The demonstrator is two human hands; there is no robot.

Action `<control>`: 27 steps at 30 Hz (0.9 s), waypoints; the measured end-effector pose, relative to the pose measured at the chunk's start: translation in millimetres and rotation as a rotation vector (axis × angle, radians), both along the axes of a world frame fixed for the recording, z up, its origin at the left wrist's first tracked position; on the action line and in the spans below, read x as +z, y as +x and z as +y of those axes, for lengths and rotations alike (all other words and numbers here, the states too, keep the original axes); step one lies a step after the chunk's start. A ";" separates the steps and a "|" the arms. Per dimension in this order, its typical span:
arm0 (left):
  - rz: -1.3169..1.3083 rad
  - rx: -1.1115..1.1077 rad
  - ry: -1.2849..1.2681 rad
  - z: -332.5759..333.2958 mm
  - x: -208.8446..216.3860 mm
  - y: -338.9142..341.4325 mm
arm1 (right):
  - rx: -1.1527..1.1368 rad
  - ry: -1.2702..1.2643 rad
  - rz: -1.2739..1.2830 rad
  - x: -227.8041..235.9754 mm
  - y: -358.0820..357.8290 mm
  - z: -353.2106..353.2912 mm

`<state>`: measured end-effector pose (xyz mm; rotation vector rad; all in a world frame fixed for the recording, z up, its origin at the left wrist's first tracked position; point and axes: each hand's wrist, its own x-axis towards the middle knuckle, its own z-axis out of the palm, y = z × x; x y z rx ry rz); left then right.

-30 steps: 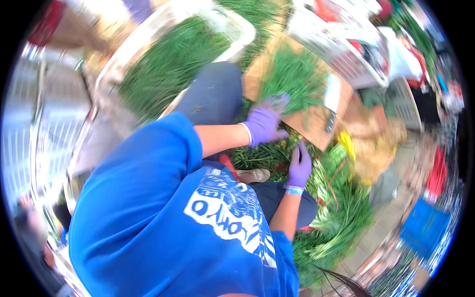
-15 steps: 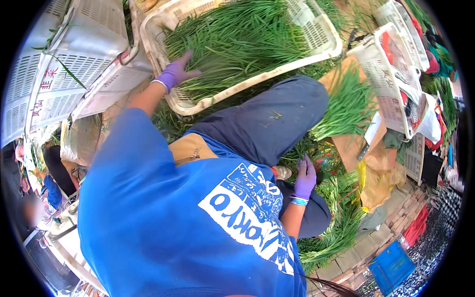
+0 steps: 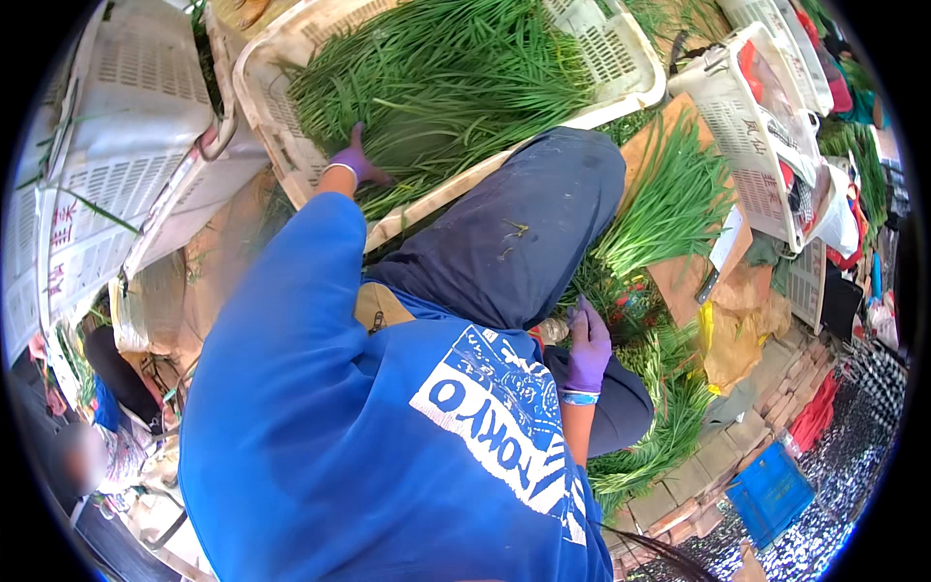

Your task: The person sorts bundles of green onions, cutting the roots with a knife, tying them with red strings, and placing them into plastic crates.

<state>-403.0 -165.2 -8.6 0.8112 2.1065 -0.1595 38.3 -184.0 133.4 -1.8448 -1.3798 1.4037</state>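
My left hand (image 3: 357,165), in a purple glove, is at the left end of a white plastic crate (image 3: 260,89) heaped with long green garlic chives (image 3: 441,82). Its thumb and fingers are spread against the leaves, and the fingertips are partly covered. My right hand (image 3: 589,351), also gloved in purple, hovers beside my bent knee with its fingers loosely extended and nothing visible in them. Just beyond it, a loose bunch of chives (image 3: 669,209) lies on a brown board (image 3: 679,291). More chives (image 3: 669,417) are piled on the ground to its right.
A knife (image 3: 718,254) rests at the board's right edge. Tall white crates (image 3: 145,107) stand on the left, and another white crate (image 3: 742,126) holds bags on the right. A blue plastic piece (image 3: 771,495) and red cloth (image 3: 815,412) lie lower right. Another person sits at the far left.
My left hand has pushed deeper among the chives, and its arm reaches further forward. My right hand stays near the knee. The whole view has shifted slightly.
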 end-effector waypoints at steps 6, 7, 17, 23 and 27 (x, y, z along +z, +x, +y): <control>-0.039 -0.097 -0.017 -2.0 2.1 -19.3 | -0.131 0.020 0.055 -5.7 2.7 -14.8; -0.037 -0.107 -0.017 5.9 15.5 -17.5 | -0.139 0.019 0.050 -7.2 3.3 -17.0; -0.529 -0.244 -0.196 24.9 2.8 -106.6 | -0.173 0.065 0.039 -2.0 8.2 -19.6; -0.846 0.191 0.167 -17.3 70.5 15.3 | 0.020 0.218 -0.175 -15.0 -3.2 -16.0; -0.379 -0.095 0.166 -28.5 13.8 -4.9 | -0.101 0.214 0.016 -21.4 -8.3 -19.7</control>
